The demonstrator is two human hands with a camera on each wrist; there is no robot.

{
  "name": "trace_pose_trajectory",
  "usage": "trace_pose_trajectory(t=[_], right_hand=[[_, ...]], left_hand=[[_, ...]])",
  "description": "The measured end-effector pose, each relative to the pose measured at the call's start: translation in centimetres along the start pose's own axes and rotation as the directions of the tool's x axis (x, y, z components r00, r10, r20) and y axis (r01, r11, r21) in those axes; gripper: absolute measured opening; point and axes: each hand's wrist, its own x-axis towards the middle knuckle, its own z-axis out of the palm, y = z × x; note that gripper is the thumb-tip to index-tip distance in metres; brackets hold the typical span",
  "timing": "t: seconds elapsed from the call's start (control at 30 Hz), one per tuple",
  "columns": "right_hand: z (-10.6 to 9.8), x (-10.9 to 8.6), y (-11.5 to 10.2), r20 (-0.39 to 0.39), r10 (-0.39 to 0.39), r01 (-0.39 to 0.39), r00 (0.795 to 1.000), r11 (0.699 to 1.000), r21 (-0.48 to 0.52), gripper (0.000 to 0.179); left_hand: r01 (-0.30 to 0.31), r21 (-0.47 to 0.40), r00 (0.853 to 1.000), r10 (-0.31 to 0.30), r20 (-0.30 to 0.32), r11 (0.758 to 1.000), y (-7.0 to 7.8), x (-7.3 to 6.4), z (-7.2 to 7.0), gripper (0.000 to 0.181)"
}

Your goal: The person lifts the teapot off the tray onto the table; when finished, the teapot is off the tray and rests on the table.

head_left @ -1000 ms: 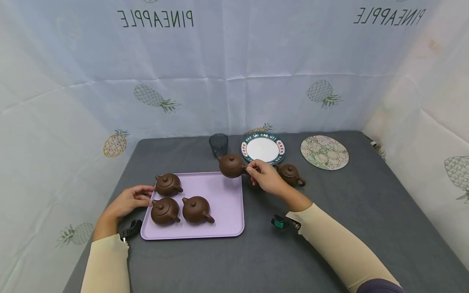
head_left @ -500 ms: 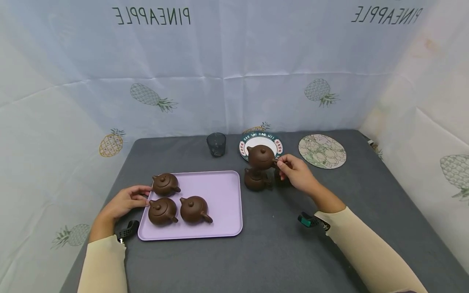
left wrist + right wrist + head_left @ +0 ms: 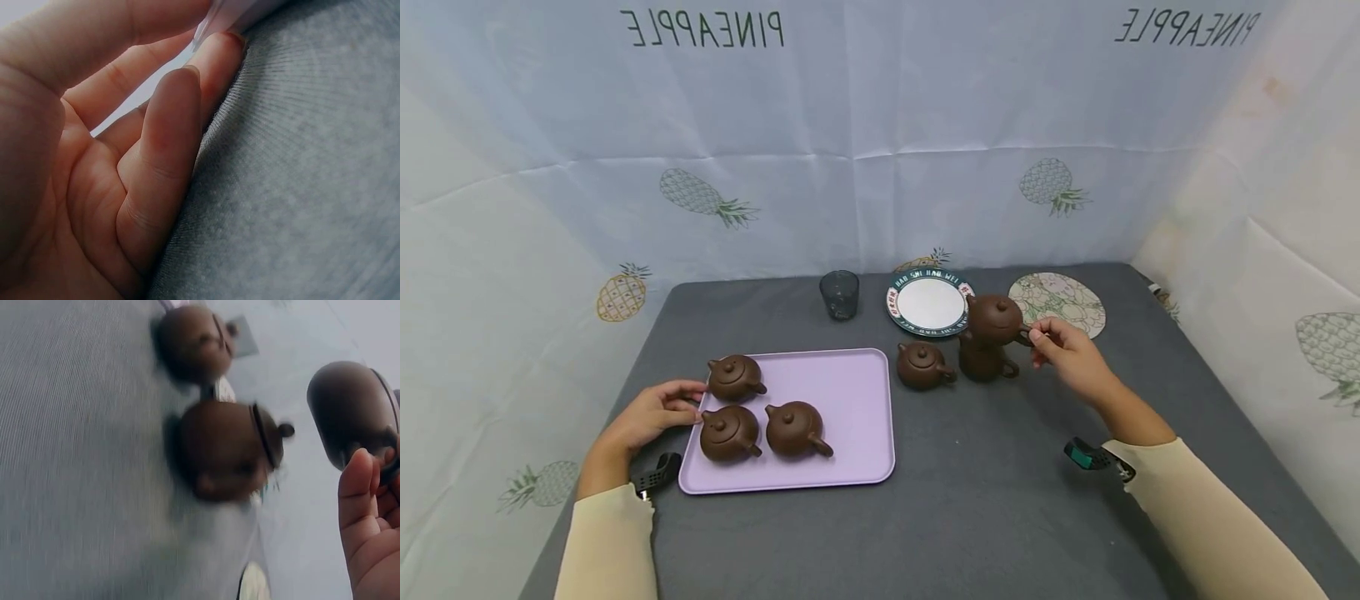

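My right hand [image 3: 1075,360] pinches the handle of a brown lidded teapot [image 3: 995,318] and holds it upright off the table. Behind it in the head view sits another brown teapot [image 3: 981,360], partly hidden; a gap separates the two in the right wrist view. A further teapot [image 3: 921,365] stands to their left, just beyond the tray's right edge. At the far left, my left hand [image 3: 651,417] grips the left rim of a lilac tray [image 3: 850,433]. On that tray, towards its left, are three matching teapots, a back one [image 3: 735,377], a front one [image 3: 730,433] and another [image 3: 796,430].
Along the table's back stand a dark glass [image 3: 840,294], a round plate with a green rim [image 3: 929,303] and a round patterned mat [image 3: 1075,300]. A pineapple-print cloth [image 3: 865,100] hangs behind the grey table [image 3: 925,533].
My right hand has carried the teapot rightward from above the tray's right back corner, past one standing teapot to above the other. My left hand keeps its place on the tray.
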Motion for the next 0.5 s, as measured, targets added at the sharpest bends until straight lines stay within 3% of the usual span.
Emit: trace_pose_trajectory(t=[0.23,0.5], right_hand=[[-2.8,-1.7,1.9,-0.034,0.015,-0.016,0.999,0.999,-0.04,0.029],[-4.6,-3.5,4.8,-0.085,0.042,-0.049,0.995,0.996,-0.076,0.029]], left_hand=[[-0.004,-0.013,1.0,0.004,0.002,1.0,-0.1,0.1,0.2,0.049],[-0.003,-0.013,1.0,0.003,0.0,1.0,-0.1,0.1,0.2,0.048]])
